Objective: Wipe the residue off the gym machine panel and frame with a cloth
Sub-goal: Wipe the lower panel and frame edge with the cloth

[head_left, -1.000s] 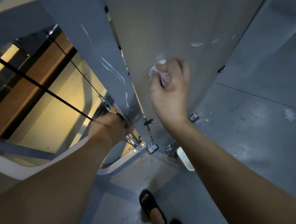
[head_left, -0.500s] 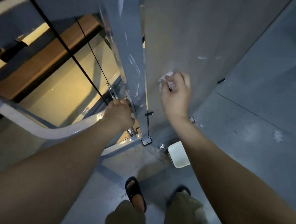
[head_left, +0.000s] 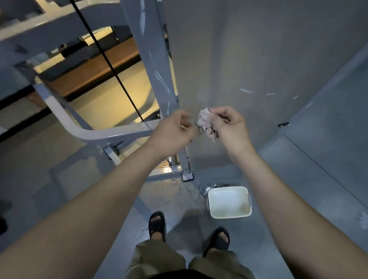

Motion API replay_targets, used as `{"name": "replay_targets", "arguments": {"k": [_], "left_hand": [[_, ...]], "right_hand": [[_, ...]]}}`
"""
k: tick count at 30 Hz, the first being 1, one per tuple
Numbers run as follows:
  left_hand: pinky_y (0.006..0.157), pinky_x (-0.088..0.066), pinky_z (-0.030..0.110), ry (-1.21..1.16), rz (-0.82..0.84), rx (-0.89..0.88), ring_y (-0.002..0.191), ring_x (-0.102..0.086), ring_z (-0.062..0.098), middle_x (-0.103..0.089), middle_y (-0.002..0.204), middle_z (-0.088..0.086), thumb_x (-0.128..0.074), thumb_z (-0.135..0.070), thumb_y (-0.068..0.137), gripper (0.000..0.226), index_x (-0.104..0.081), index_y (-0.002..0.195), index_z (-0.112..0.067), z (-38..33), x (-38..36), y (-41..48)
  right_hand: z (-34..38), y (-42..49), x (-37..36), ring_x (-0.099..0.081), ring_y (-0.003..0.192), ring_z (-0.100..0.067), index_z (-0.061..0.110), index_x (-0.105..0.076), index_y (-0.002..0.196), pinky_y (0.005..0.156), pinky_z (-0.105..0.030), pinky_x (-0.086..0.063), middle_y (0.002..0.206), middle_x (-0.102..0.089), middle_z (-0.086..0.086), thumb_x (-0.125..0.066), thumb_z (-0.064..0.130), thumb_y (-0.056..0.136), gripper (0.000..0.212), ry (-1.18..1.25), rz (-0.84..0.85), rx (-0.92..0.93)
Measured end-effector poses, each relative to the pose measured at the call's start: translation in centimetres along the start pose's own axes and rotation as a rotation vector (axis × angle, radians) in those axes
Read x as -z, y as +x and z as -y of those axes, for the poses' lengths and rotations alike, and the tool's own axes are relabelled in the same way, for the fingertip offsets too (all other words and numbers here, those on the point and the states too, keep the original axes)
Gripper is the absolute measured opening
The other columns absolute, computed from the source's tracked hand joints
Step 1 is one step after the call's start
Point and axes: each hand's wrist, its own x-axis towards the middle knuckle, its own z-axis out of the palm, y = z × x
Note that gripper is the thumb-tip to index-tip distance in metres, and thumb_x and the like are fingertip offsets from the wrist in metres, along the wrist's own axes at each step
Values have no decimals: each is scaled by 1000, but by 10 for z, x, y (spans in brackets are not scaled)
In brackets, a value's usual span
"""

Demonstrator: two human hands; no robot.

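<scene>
Head view. Half a second before, the left hand (head_left: 175,129) gripped the frame upright (head_left: 151,52) while the right hand (head_left: 229,127) pressed the cloth (head_left: 205,122) to the panel (head_left: 245,43). At this moment both hands had come off the machine and met in front of the panel's lower edge. The right hand was closed around the crumpled pale cloth. The left hand, blurred, had its fingers curled just beside the cloth; contact could not be confirmed.

White residue streaks (head_left: 248,91) remained on the panel toward its right edge, and further streaks (head_left: 141,14) ran down the frame upright. A black cable (head_left: 101,51) crossed diagonally left of the upright.

The grey floor (head_left: 322,176) carried a white square tub (head_left: 229,202) near the machine's base corner, with wet patches beside it. The person stood in dark sandals (head_left: 157,225) and khaki shorts. Warm yellow light showed beyond the frame.
</scene>
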Motion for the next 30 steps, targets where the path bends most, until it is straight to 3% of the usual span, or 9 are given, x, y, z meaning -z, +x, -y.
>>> {"name": "replay_targets", "arguments": {"k": [4, 8, 11, 15, 19, 23, 26, 28, 30], "left_hand": [[73, -52, 21, -227, -38, -59, 71, -64, -1, -72, 91, -6, -68, -29, 95, 27, -63, 118, -17, -20, -23, -8], [68, -51, 28, -250, -127, -86, 62, -59, 8, -69, 72, -1, -69, -30, 97, 18, -64, 85, -18, -21, -31, -8], [66, -51, 34, -292, -133, -52, 60, -58, 15, -68, 67, 6, -67, -38, 98, 33, -60, 75, -15, -18, -23, -7], [54, -33, 25, -220, -45, -81, 55, -39, 8, -49, 66, 3, -61, -41, 101, 40, -54, 77, -11, -11, -5, -7], [73, -44, 33, -349, 138, -8, 75, -52, 16, -62, 80, 7, -58, -35, 104, 28, -62, 83, -17, -3, 6, -2], [67, -49, 28, -620, 174, 183, 79, -56, 23, -64, 82, 7, -54, -22, 105, 20, -61, 87, -17, -5, 7, 7], [72, -42, 33, -676, 194, 241, 84, -54, 25, -64, 88, 11, -51, -26, 102, 18, -65, 96, -15, -1, 7, 16], [72, -47, 31, -695, 237, 241, 83, -63, 23, -69, 91, 10, -54, -30, 104, 20, -66, 98, -16, 3, 4, 19], [74, -56, 30, -694, 296, 195, 88, -71, 17, -74, 97, 6, -60, -25, 103, 13, -65, 106, -13, 9, 0, 22]], "right_hand": [[14, -19, 32, -59, 63, -25, 11, -69, 103, 74, -42, -46, 88, -64, -20, -62, -1, 78, 29, 177, 288, -79], [20, -25, 50, -63, 68, -7, 14, -61, 111, 66, -25, -49, 103, -67, -5, -61, -14, 91, 35, -15, 347, -5], [26, -26, 54, -57, 57, -8, 12, -66, 99, 57, -23, -47, 77, -68, 0, -61, -1, 98, 15, -16, 310, -55], [35, -18, 53, -51, 64, -11, 8, -64, 90, 60, -20, -47, 79, -59, -11, -54, 13, 105, 19, -93, 241, -59], [45, -13, 38, -58, 64, -15, 6, -57, 97, 60, -26, -55, 83, -60, -11, -50, 18, 108, 18, -6, 232, -168], [49, -9, 26, -58, 66, -18, 11, -55, 115, 68, -34, -58, 90, -58, -10, -55, 31, 106, 22, 79, 301, -249], [44, -3, 27, -57, 67, -13, 17, -61, 101, 69, -27, -56, 81, -60, -2, -64, 20, 101, 4, -117, 374, -166], [37, 4, 29, -54, 61, -14, 14, -62, 84, 64, -21, -49, 69, -58, -2, -64, 22, 101, 19, -271, 317, -113], [30, 12, 30, -55, 66, -18, 4, -67, 88, 65, -25, -48, 74, -60, -9, -61, 34, 102, 33, -247, 263, -159]]}}
